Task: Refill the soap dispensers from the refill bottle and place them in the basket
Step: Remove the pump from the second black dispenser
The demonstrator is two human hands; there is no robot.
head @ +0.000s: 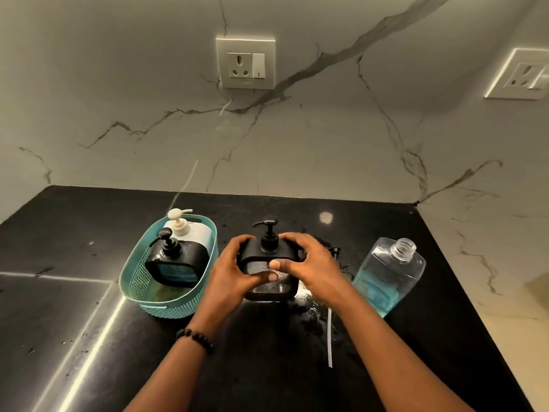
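Observation:
A black square soap dispenser (269, 257) with a black pump stands on the dark counter at the centre. My left hand (230, 267) grips its left side and my right hand (309, 263) grips its right side, thumbs meeting on its front. To the left, a teal basket (135, 288) holds another black dispenser (175, 261) and a white dispenser (190, 228) behind it. The clear refill bottle (387, 273), uncapped and holding blue liquid in its lower part, stands at the right.
A loose pump with a long white tube (329, 337) lies on the counter between the held dispenser and the refill bottle, amid wet patches. The marble wall behind carries two power sockets (245, 63). The counter's right edge runs beside the refill bottle.

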